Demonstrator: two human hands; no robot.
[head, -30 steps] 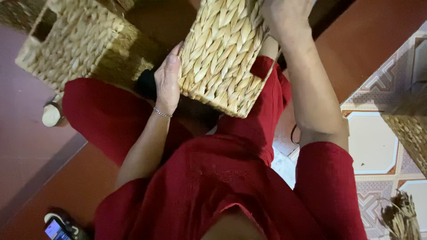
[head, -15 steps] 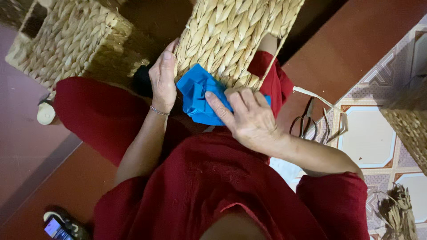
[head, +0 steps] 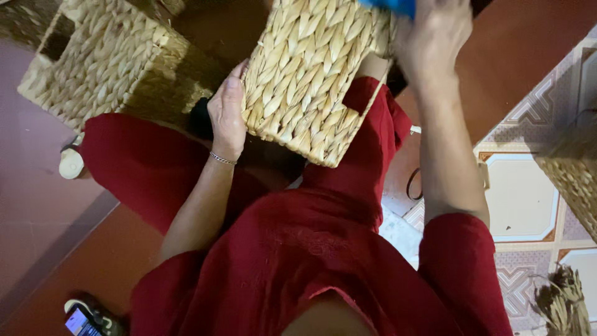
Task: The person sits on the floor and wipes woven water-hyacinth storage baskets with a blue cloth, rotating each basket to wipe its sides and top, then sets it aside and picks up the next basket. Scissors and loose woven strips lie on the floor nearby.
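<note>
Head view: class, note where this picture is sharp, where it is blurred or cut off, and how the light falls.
Head view: the square woven straw basket on the lap is sharp, weave clear; the right hand at the top edge is softly blurred, its blue cloth cut off by the frame; the left hand on the basket's side is crisp; light is even and warm, with dark shadow beneath the basket.

My right hand (head: 432, 37) has gone from my lap up to the basket's (head: 311, 74) top edge, taking the blue cloth (head: 390, 6) with it; only a sliver of cloth shows at the frame's top now. The basket's lower corner, covered half a second ago, is bare again.
</note>
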